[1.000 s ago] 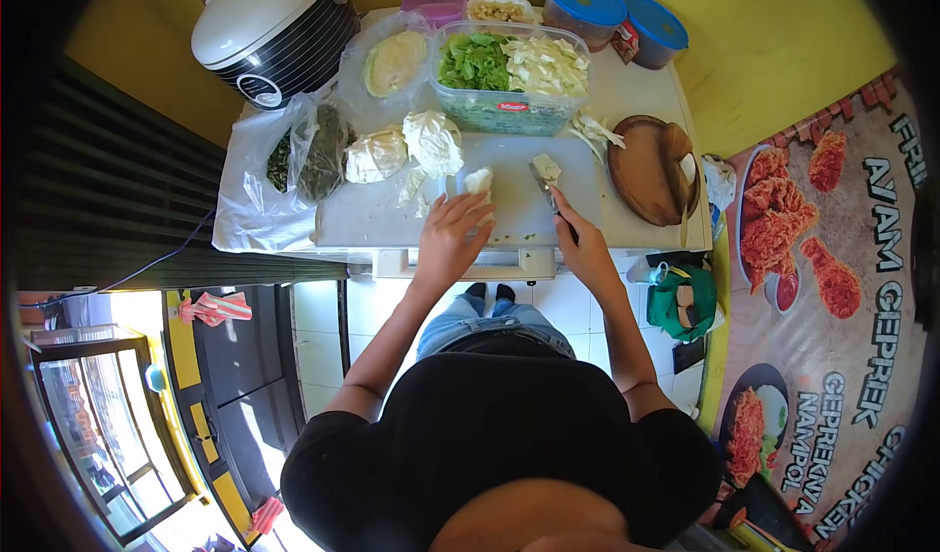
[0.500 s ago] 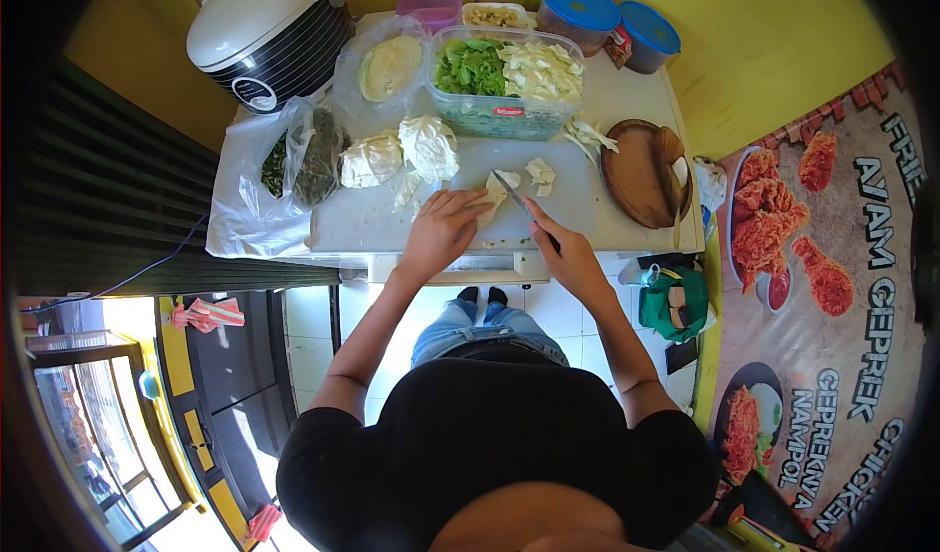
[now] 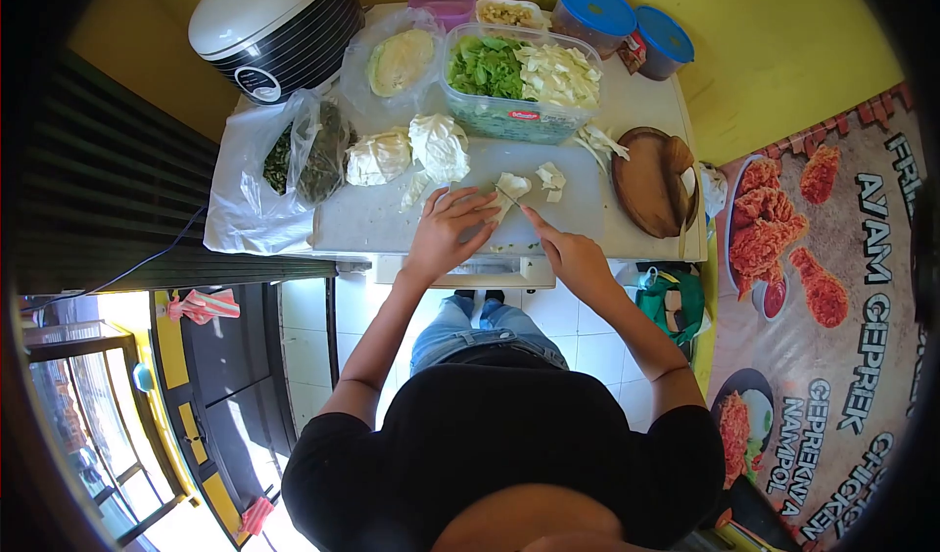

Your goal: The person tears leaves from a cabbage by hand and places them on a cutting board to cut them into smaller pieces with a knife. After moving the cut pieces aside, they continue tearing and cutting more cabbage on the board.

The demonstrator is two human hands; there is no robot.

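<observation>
A piece of cabbage (image 3: 511, 188) lies on the pale cutting board (image 3: 584, 200). The fingers of my left hand (image 3: 446, 233) are spread and rest at its left side. My right hand (image 3: 572, 256) is wrapped round a knife (image 3: 508, 198), whose blade lies over the cabbage piece; the handle is mostly hidden by the fingers. Small cut cabbage pieces (image 3: 551, 178) sit to the right. Behind my left hand are a cabbage chunk (image 3: 440, 148) and another chunk (image 3: 378, 158). Beyond the board stands a clear container (image 3: 522, 112) with green leaves and chopped cabbage.
A wooden mortar with pestle (image 3: 646, 182) stands on the right of the table. At the left are a bag of dark greens (image 3: 311, 151) and a rice cooker (image 3: 279, 38). Blue-lidded tubs (image 3: 597, 9) and a purple tub (image 3: 444, 2) stand at the back.
The view has shifted slightly. The knife blade now lies lower and flatter over the cabbage, its handle more hidden by my right hand. My left hand's fingers have spread a little.
</observation>
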